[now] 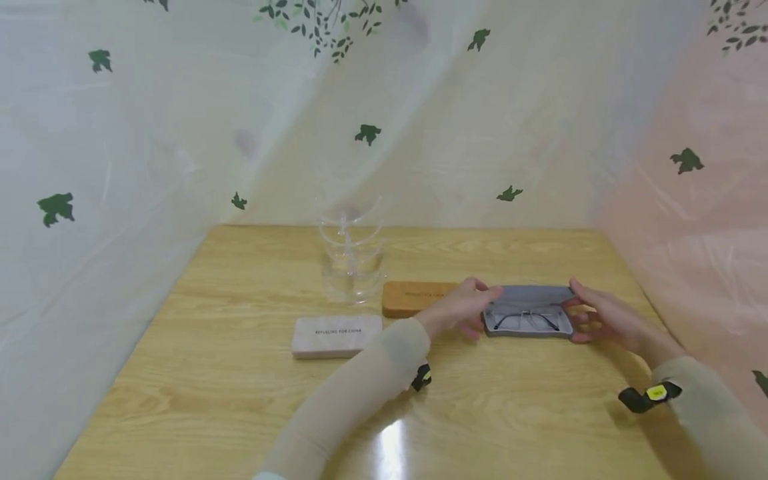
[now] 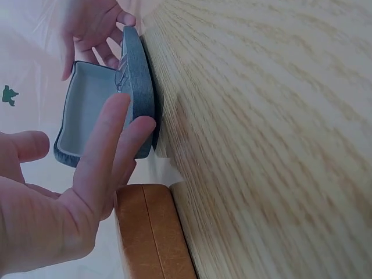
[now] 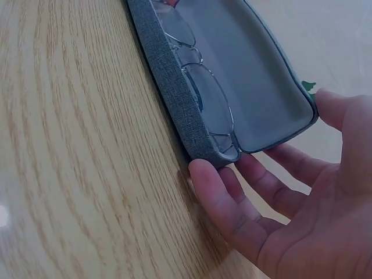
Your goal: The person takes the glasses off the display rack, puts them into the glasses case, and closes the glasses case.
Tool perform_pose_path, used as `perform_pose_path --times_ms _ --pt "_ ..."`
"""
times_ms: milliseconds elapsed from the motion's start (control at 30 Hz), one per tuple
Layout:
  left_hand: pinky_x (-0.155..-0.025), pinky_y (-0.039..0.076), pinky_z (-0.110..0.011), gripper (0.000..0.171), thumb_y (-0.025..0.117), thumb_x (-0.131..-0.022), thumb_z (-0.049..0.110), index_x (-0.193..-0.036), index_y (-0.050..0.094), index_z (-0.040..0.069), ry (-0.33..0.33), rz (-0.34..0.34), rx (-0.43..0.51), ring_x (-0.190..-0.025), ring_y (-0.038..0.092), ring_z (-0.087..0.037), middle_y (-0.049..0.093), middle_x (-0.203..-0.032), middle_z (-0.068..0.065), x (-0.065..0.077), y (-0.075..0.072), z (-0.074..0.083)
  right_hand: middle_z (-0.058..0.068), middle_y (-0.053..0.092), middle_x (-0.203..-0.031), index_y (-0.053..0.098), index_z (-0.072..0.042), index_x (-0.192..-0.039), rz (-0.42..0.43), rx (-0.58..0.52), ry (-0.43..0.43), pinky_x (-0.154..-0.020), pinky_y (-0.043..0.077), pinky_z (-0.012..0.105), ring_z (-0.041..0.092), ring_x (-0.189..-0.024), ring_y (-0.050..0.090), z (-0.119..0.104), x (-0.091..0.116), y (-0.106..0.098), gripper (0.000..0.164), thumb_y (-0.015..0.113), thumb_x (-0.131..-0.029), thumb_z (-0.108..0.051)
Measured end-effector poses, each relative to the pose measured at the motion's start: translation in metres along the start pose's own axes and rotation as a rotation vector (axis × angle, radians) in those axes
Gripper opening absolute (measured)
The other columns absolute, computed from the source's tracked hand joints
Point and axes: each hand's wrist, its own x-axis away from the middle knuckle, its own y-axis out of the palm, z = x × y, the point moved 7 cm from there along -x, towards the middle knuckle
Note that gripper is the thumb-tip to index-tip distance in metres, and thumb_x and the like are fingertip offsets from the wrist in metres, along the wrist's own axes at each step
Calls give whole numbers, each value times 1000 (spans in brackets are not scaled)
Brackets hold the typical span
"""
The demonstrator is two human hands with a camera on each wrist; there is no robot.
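Note:
A grey-blue glasses case (image 1: 528, 333) lies with its lid raised on the wooden table. Inside rests a pair of thin-framed glasses (image 1: 525, 321), its lenses seen closer in the right wrist view. At the case's left end, my left hand (image 1: 459, 307) touches it with extended fingers; the left wrist view shows the thumb apart from the lid. My right hand (image 3: 314, 186) holds the opposite end, thumb at the lid's corner and fingers around the base's corner. An orange-brown glasses case (image 1: 414, 303) sits just left of the grey-blue one, partly behind my left hand.
A pale glasses case (image 1: 337, 337) with dark lettering lies nearer on the left, partly covered by my left sleeve. Behind it stands a clear tiered display stand (image 1: 353, 267). A curtain (image 1: 420, 167) with printed leaves and birds closes off the table's back and sides.

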Motion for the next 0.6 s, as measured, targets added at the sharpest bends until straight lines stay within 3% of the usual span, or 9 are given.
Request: perform_pose_path --times_ms 167,433,600 --pt "-70 63 -48 55 56 -103 47 -141 43 9 3 2 0 -89 68 -43 58 -126 -17 -4 5 1 32 33 -144 16 8 -154 7 14 -7 -85 59 50 17 -105 63 2 3 -2 75 31 -109 -51" --pt "-68 63 -49 53 56 -103 49 -138 49 10 30 55 -33 -88 69 -43 59 -126 -14 -4 0 5 26 49 -135 23 11 -152 3 18 -64 -87 59 46 20 -106 67 -5 3 -3 71 35 -111 -45" --pt "-68 63 -48 52 56 -103 50 -136 51 9 58 47 -47 -88 69 -40 59 -129 -13 -2 1 7 31 47 -138 19 13 -153 22 20 -73 -87 59 46 20 -105 67 -3 5 -6 72 36 -111 -43"
